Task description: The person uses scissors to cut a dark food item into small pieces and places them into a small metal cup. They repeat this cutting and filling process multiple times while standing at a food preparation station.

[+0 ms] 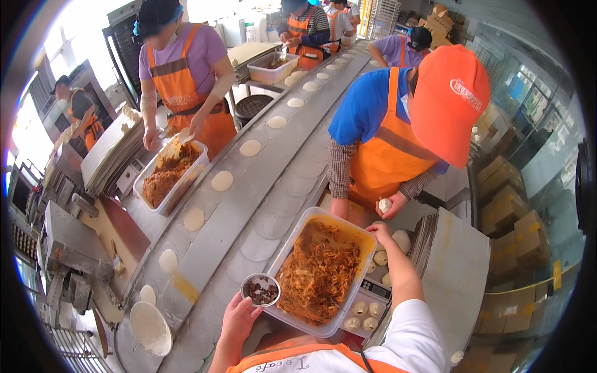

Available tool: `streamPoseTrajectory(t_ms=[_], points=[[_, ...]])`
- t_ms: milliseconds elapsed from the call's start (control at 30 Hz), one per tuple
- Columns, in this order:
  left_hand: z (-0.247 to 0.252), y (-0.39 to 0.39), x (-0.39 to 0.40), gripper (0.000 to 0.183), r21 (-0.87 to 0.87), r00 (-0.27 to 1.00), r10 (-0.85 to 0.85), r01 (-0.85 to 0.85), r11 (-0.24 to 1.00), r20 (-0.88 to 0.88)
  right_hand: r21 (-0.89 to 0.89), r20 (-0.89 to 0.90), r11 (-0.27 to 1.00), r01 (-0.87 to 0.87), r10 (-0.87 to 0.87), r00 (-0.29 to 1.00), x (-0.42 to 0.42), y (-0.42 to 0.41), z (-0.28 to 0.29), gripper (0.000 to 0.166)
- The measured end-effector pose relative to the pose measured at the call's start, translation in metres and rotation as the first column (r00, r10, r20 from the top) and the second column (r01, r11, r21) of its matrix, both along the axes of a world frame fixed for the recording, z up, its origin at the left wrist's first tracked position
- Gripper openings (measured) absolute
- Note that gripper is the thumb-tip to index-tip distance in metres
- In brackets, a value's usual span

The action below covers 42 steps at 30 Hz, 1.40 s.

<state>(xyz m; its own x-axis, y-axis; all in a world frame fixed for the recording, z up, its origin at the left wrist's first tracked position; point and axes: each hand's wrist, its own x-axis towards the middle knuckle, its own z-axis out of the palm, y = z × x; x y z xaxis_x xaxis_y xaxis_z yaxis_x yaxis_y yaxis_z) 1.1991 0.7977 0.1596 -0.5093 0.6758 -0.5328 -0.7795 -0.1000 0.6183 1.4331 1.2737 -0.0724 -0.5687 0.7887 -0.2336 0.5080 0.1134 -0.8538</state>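
My left hand holds a small round metal-rimmed bowl of dark brown chopped bits. The bowl is level with the near left side of a translucent plastic tub. Shredded orange-brown filling is heaped in that tub, leaving its far wall bare and stained. Across the tub, my right hand is at the far right corner of the rim, its fingers partly hidden. Whether it grips the rim or something else, I cannot tell. Small pleated buns sit beside the tub, by a digital scale.
A steel conveyor table carries a row of round dough wrappers. Close on the right, a co-worker in a red cap holds a bun. Another co-worker works over a second filling tub. Stacked boards stand right.
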Motion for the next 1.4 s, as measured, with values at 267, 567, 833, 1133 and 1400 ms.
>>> streamPoseTrajectory(t_ms=[267, 567, 833, 1133, 1400], points=[[-0.014, -0.029, -0.036, 0.030, 0.013, 1.000, -0.009, 0.008, 1.000, 0.025, 0.205, -0.050, 0.862, 0.464, -0.465, 0.884, 0.004, -0.048, 0.033, 0.012], [-0.041, -0.015, -0.077, 0.051, 0.114, 0.995, 0.097, -0.094, 0.989, -0.017, 0.460, -0.588, 0.873, 0.163, 0.162, 0.793, -0.124, -0.275, 0.266, 0.011], [0.013, -0.034, -0.095, 0.037, 0.189, 0.969, 0.021, 0.027, 0.982, -0.247, 0.796, -0.102, 0.495, -0.350, 0.678, 0.728, -0.236, -0.364, 0.302, 0.021], [0.002, -0.109, -0.149, 0.041, 0.169, 0.940, 0.155, -0.106, 0.980, -0.305, 0.780, 0.107, 0.257, -0.570, 0.843, 0.527, -0.318, -0.434, 0.287, 0.025], [-0.008, -0.148, -0.189, 0.041, 0.137, 0.910, 0.325, -0.298, 0.945, -0.259, 0.842, 0.154, 0.151, -0.519, 0.853, 0.499, -0.376, -0.466, 0.277, 0.020]])
